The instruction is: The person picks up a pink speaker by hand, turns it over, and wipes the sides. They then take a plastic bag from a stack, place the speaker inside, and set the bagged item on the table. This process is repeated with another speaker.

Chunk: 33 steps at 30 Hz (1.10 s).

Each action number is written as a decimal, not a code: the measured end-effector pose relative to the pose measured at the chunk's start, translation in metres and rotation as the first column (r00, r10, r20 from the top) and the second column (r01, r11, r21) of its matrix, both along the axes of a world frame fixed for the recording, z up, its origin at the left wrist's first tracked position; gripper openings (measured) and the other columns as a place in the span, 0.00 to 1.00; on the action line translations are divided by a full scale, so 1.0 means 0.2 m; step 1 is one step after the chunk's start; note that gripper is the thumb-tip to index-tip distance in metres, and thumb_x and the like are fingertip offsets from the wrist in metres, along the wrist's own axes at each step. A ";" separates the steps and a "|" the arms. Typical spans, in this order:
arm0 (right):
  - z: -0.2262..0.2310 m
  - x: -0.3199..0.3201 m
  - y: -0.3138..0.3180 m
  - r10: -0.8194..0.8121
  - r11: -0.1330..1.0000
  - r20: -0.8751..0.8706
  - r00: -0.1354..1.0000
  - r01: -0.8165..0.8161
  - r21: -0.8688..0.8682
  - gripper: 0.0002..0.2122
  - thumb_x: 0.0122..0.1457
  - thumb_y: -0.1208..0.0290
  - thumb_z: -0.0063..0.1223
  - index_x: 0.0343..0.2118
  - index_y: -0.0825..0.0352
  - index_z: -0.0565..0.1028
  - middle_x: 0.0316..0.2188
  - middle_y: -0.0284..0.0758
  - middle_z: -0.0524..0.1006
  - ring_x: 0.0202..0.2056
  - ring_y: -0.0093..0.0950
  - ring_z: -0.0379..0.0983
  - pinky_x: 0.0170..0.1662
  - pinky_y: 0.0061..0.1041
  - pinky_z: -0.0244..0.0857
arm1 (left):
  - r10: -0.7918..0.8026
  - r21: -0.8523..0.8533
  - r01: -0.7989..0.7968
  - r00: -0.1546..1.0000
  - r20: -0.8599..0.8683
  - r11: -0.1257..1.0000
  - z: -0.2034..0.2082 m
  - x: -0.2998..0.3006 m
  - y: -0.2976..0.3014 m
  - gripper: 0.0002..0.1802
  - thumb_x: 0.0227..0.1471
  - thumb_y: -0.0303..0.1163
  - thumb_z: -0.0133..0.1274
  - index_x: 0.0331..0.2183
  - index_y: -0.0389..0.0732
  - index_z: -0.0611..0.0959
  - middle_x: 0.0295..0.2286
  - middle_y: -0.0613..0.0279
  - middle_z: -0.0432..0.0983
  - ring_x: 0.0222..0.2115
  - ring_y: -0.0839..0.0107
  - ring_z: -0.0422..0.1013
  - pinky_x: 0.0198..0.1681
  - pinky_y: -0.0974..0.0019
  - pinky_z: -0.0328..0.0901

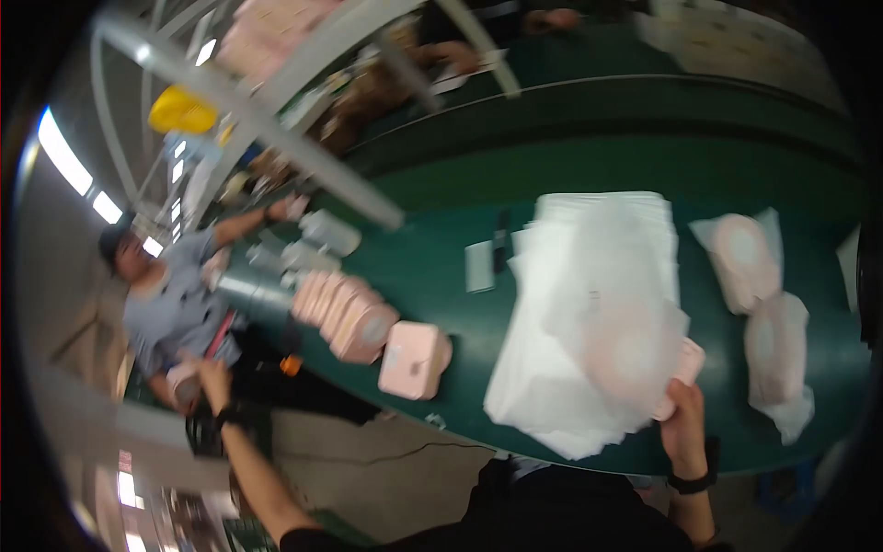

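Note:
My right hand [683, 419] grips the edge of a pink rounded box [685, 363] at the near right of a stack of white translucent bags [543, 368]. A frosted bag [612, 248] lies over most of the box, so how far the box sits inside it is hard to tell. My left hand [215, 382] is stretched far out to the left, off the table, overlapping a co-worker's body in the view. Its fingers are blurred beside a small pinkish object [184, 371]; contact is unclear.
Left of the bags stand a single pink box [412, 361] and a leaning row of pink boxes [340, 313]. Two bagged pink items [743, 258] [777, 350] lie at the right. A co-worker [179, 304] is at the left, near a grey metal post [322, 175] and white bottles [329, 234].

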State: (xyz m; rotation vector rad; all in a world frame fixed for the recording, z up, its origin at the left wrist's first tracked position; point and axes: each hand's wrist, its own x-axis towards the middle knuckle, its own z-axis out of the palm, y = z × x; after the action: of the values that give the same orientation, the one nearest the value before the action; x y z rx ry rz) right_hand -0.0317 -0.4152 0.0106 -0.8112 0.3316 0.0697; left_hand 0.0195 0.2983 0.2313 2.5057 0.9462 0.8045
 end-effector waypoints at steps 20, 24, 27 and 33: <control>-0.09 0.01 -0.03 -0.012 0.998 -0.087 0.996 0.007 -0.060 0.24 0.59 0.58 0.45 0.54 0.67 0.61 0.51 0.35 0.67 0.51 0.28 0.64 0.51 0.28 0.60 | 0.409 0.598 -0.181 0.872 -0.269 0.781 0.22 -0.07 -0.41 0.44 0.48 0.42 0.48 0.56 0.26 0.47 0.31 0.44 0.76 0.30 0.52 0.71 0.41 0.54 0.65; -0.04 -0.04 -0.06 -0.037 0.996 -0.070 0.997 0.031 -0.087 0.24 0.59 0.59 0.45 0.55 0.68 0.60 0.51 0.36 0.67 0.51 0.29 0.64 0.52 0.28 0.60 | 0.236 0.581 -0.092 0.956 -0.176 0.808 0.19 -0.02 -0.52 0.48 0.46 0.32 0.52 0.60 0.37 0.41 0.27 0.39 0.74 0.29 0.44 0.72 0.33 0.54 0.66; -0.03 -0.03 -0.05 -0.014 0.996 0.070 0.997 0.020 -0.082 0.25 0.58 0.62 0.45 0.54 0.71 0.60 0.51 0.38 0.67 0.51 0.29 0.65 0.52 0.28 0.60 | -0.375 0.387 0.415 0.910 -0.177 0.824 0.19 -0.04 -0.93 0.30 0.51 0.26 0.48 0.55 0.34 0.61 0.25 0.49 0.74 0.24 0.57 0.71 0.31 0.61 0.65; 0.06 0.00 0.05 -0.044 0.997 0.021 0.999 0.046 -0.057 0.22 0.57 0.68 0.48 0.51 0.76 0.63 0.47 0.39 0.71 0.47 0.29 0.68 0.52 0.28 0.61 | -0.976 -0.438 0.874 0.214 -0.042 0.211 -0.41 -0.04 -2.11 0.25 0.43 0.28 0.59 0.46 0.40 0.74 0.30 0.57 0.71 0.28 0.66 0.70 0.33 0.65 0.65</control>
State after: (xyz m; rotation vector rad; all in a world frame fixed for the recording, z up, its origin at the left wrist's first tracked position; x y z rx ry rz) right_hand -0.0312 -0.4053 0.0222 -0.8609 0.3346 0.0100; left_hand 0.0116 -0.1243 0.1500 2.2618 -0.5295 -0.2053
